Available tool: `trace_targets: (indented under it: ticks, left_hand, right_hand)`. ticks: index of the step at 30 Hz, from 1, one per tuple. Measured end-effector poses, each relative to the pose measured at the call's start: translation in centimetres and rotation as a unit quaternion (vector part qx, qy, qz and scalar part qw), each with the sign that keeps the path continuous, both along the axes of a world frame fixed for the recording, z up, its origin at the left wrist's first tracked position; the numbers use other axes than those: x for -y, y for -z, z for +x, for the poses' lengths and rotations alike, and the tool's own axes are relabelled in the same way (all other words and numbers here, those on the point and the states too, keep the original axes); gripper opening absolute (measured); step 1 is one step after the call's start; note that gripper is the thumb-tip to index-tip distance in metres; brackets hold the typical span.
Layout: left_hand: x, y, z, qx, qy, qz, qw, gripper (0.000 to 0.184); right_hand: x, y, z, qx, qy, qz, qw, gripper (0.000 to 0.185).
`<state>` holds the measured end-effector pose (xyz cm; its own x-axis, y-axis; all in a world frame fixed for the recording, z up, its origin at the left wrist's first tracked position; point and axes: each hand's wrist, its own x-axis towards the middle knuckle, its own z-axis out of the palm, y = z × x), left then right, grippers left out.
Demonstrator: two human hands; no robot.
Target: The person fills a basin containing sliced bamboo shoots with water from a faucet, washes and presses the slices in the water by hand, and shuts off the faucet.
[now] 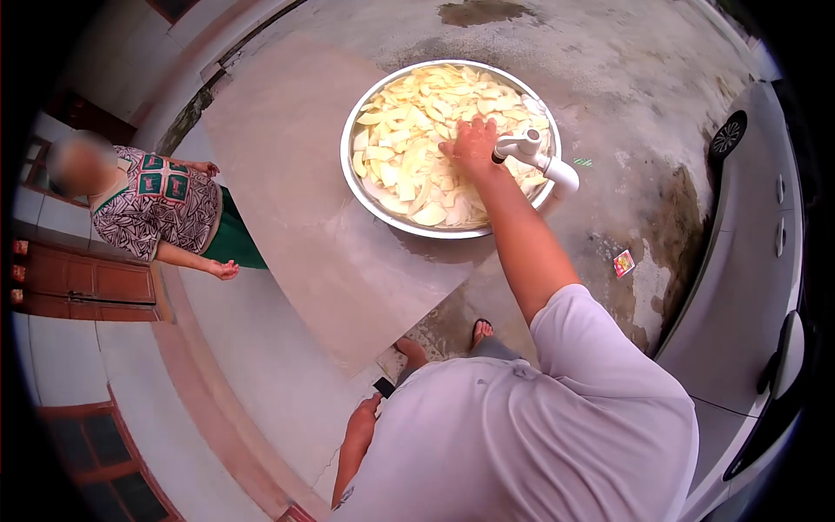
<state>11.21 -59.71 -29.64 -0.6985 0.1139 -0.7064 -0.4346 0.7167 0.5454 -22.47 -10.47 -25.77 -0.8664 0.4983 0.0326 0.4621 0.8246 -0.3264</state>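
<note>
A large round metal basin (363,202) is filled with pale yellow slices (424,111), some of which look wet. My right hand (472,143) rests on the slices right of the basin's middle, palm down with its fingers spread. A white tap (524,150) on a white pipe reaches over the basin's right side, just beside my wrist. Low at my left side, my left hand (371,405) is closed around a small dark flat object (384,387), which looks like a phone.
Another person (161,196) in a patterned top stands at the left, with both hands away from the basin. A silver car (748,287) is parked at the right. A small colourful packet (624,264) lies on the wet concrete. Red-brown doors (87,278) line the left wall.
</note>
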Motion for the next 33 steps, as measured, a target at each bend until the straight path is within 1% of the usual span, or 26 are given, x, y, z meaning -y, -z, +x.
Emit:
trace_targets:
  ticks: [1, 2, 3, 4, 6, 9, 10, 13, 14, 17, 18, 21, 22, 25, 29, 30, 33]
  left_hand:
    - [1.4, 1.3, -0.7, -0.004, 0.003, -0.004, 1.0, 0.05]
    - [2.9, 2.3, -1.6, -0.015, 0.037, -0.033, 0.999, 0.051]
    - [4.0, 2.8, -2.4, -0.025, 0.072, -0.065, 0.995, 0.053]
    - [4.4, 1.9, -3.3, -0.042, 0.114, -0.104, 0.987, 0.058]
    - [6.4, 2.1, -4.4, -0.044, 0.121, -0.112, 0.985, 0.058]
    - [8.9, 2.0, -5.0, -0.042, 0.109, -0.13, 0.985, 0.059]
    - [9.6, 1.9, -5.3, -0.04, 0.1, -0.136, 0.985, 0.059]
    - [11.6, 2.7, -4.8, -0.03, 0.062, -0.128, 0.989, 0.059]
    - [12.2, 3.0, -4.5, -0.025, 0.071, -0.129, 0.989, 0.059]
    - [12.7, 3.1, -4.5, -0.02, 0.078, -0.123, 0.989, 0.059]
    - [12.3, 2.5, -4.5, -0.02, 0.072, -0.117, 0.99, 0.059]
    - [12.7, 2.6, -4.1, -0.02, 0.045, -0.11, 0.993, 0.06]
    - [12.9, 2.7, -3.9, -0.016, 0.041, -0.117, 0.992, 0.06]
    - [13.7, 2.6, -2.9, -0.008, 0.028, -0.12, 0.992, 0.061]
    - [15.0, 3.6, -1.5, 0.019, 0.036, -0.116, 0.992, 0.061]
    - [15.0, 3.7, -1.7, 0.013, 0.038, -0.115, 0.993, 0.061]
    - [14.2, 4.0, -2.2, 0.001, 0.035, -0.111, 0.993, 0.061]
  right_hand:
    - [0.3, -3.2, 0.1, 0.093, -0.008, -0.027, 0.995, 0.065]
    - [0.7, -3.8, -0.7, 0.096, 0.014, -0.016, 0.995, 0.068]
    - [1.0, -3.5, -1.8, 0.065, 0.019, -0.004, 0.998, 0.068]
    - [1.0, -2.8, -3.6, 0.035, 0.023, 0.008, 0.999, 0.067]
    - [0.9, -1.7, -7.6, -0.002, 0.013, 0.039, 0.999, 0.069]
    - [-0.3, 2.7, -12.4, -0.049, -0.011, 0.035, 0.998, 0.072]
    - [0.1, 0.5, -11.8, 0.024, -0.012, -0.007, 1.0, 0.074]
    - [1.2, -1.4, -12.0, 0.113, 0.041, -0.033, 0.992, 0.072]
    - [1.8, -2.3, -12.1, 0.13, 0.057, -0.024, 0.99, 0.069]
    - [1.6, -3.0, -14.9, 0.114, 0.089, 0.043, 0.989, 0.066]
    - [1.7, -3.5, -15.7, 0.059, 0.082, 0.056, 0.993, 0.067]
    - [0.6, -1.1, -19.1, -0.006, -0.048, 0.096, 0.994, 0.069]
    - [0.6, -0.3, -19.5, -0.018, -0.068, 0.113, 0.991, 0.071]
    - [0.8, 0.4, -20.1, 0.078, -0.051, 0.058, 0.994, 0.07]
    - [0.6, 0.5, -19.7, 0.098, -0.042, 0.062, 0.992, 0.067]
    - [1.1, 0.7, -19.4, 0.05, -0.042, 0.08, 0.995, 0.054]
    - [3.4, 1.4, -20.0, -0.052, -0.092, 0.134, 0.985, 0.045]
